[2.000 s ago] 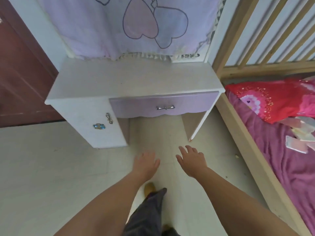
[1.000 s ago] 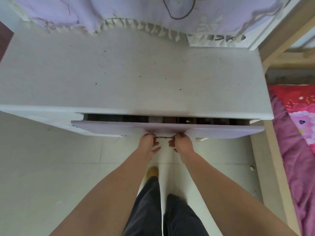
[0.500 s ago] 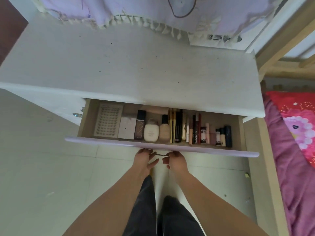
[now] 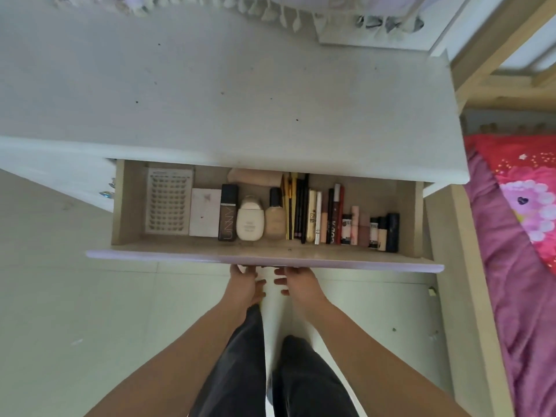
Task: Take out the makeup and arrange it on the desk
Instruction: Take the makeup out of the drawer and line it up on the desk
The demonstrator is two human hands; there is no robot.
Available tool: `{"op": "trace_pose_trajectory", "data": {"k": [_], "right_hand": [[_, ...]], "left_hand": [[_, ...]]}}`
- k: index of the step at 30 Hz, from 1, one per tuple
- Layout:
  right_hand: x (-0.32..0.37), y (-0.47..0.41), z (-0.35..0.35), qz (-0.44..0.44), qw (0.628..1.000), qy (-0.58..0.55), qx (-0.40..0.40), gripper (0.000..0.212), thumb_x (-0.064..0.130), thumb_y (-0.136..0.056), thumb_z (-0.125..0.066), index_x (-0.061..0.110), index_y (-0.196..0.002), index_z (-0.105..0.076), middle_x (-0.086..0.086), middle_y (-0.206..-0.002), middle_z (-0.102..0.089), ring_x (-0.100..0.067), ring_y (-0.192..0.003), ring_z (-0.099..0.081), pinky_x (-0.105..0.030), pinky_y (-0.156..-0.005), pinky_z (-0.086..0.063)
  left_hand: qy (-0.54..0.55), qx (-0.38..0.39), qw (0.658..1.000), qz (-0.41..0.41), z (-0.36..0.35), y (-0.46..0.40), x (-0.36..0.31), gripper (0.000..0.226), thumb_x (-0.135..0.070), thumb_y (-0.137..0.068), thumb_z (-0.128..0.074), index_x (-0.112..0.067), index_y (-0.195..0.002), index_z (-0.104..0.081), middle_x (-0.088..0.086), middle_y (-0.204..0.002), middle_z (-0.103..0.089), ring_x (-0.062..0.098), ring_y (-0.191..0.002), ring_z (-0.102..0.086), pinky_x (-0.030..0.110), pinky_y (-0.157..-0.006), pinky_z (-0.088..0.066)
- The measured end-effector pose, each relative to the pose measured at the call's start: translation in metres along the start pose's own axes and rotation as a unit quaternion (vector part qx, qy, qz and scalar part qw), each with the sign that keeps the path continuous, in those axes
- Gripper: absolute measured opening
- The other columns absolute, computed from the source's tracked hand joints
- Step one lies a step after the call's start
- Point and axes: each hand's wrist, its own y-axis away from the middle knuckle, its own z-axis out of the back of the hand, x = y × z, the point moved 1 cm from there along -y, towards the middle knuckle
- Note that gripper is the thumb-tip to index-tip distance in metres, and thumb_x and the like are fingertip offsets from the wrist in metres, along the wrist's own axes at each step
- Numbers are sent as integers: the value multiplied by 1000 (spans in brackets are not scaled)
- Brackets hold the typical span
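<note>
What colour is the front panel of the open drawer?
The drawer's front panel is pale lilac, best seen in the head view.

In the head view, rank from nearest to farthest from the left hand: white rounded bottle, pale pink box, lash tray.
From the left hand:
1. White rounded bottle, just above it, mid-drawer.
2. Pale pink box, further left.
3. Lash tray, at the drawer's left end.

Pale tiled floor, wooden bed frame w/ pink bedding at right.

In the open drawer, the dark foundation bottle reads "UNNY" along its length. Lettering on the slim tubes beside it is too small to read.
</note>
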Motion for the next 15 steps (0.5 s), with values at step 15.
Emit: {"op": "trace_pose_trajectory", "data": {"k": [15], "right_hand": [[69, 7, 181, 207, 895, 360, -166, 30, 6, -95, -38, 11, -116, -60, -6, -110, -62, -24, -100, -58, -30, -83, -47]], "left_hand": [[-503, 120, 787, -336, -147, 27, -89, 31, -17, -100, -37, -8, -120, -58, 9, -115, -59, 25, -97, -60, 34, -80, -51]]}}
